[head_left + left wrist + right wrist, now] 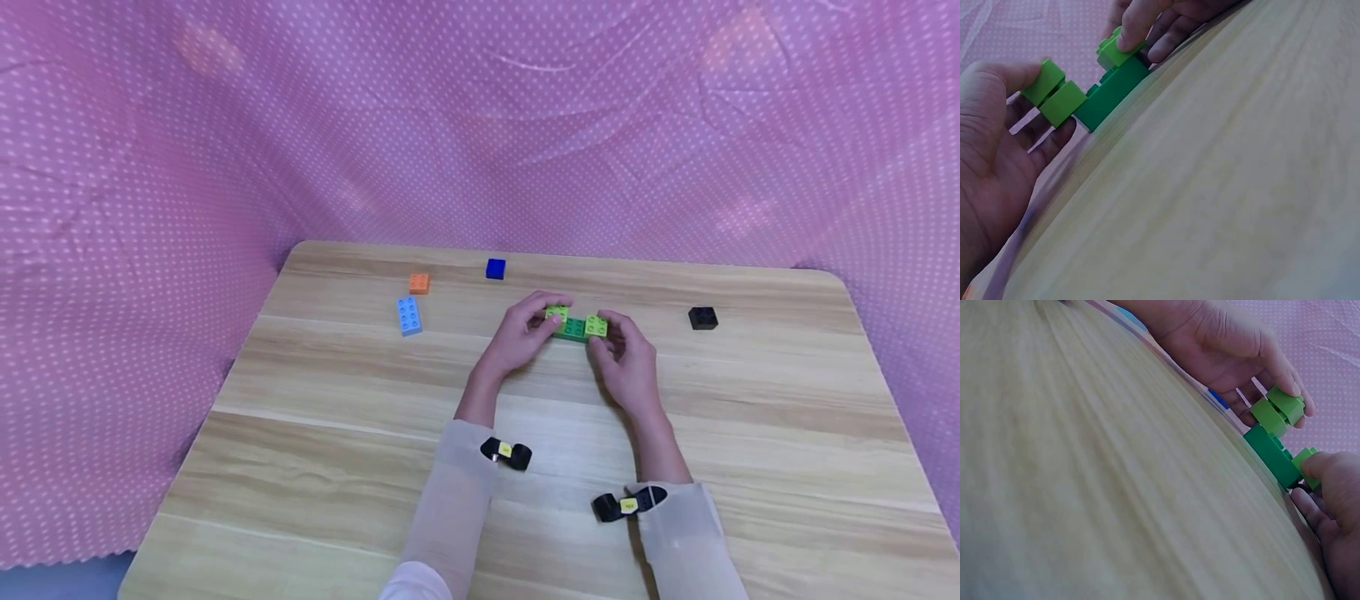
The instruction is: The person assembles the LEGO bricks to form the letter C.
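A dark green brick (574,328) (1112,92) (1272,456) lies on the table between the hands. The left hand (519,335) (997,137) (1229,350) pinches two light green bricks (1063,104) (1269,417), one over the other and slightly offset, at the dark brick's left end; whether they are joined to it I cannot tell. Thumb and fingers of the right hand (632,367) (1160,22) (1341,506) grip another light green brick (596,325) (1114,52) (1305,464) on top of the dark brick's right end.
On the wooden table (337,467), an orange brick (419,283) and a light blue brick (408,316) lie left of the hands. A dark blue brick (496,268) is farther back, and a black brick (702,317) lies to the right. Pink dotted cloth (480,150) hangs behind.
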{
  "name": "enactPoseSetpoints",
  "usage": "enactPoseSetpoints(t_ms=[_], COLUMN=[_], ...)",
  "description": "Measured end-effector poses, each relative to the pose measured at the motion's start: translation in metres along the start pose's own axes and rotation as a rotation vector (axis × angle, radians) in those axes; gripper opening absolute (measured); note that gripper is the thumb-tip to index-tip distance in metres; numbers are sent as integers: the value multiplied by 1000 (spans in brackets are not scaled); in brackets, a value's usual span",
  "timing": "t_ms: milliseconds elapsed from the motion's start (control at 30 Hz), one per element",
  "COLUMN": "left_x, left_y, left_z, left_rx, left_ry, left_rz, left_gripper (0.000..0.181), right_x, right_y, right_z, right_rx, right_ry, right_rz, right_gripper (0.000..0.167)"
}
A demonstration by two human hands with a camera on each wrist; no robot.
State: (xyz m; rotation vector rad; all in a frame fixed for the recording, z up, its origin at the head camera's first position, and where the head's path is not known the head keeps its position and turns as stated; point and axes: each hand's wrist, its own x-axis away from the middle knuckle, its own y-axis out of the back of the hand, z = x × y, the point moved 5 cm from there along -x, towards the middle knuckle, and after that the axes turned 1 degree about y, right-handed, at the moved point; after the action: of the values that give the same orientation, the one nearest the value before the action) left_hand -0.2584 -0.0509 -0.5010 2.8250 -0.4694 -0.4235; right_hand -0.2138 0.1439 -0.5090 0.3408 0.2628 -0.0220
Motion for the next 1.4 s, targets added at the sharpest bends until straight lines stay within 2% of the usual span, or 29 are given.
enactPoseSetpoints(t_ms=[600, 967, 1400], left_x=[2, 4, 7], left_y=[2, 3, 3], left_z=[-1, -1, 7], left_rx=[18, -7, 59], left_ry=[31, 16, 58], left_rz=[19, 5, 15], left_gripper=[33, 35, 35], right_x=[1, 3, 2], right_y=[0, 0, -1], right_z=[-2, -3, -3], right_rx=[13, 41, 37], right_ry=[-3, 8, 20], right_rz=[4, -2, -10], right_gripper=[44, 45, 44])
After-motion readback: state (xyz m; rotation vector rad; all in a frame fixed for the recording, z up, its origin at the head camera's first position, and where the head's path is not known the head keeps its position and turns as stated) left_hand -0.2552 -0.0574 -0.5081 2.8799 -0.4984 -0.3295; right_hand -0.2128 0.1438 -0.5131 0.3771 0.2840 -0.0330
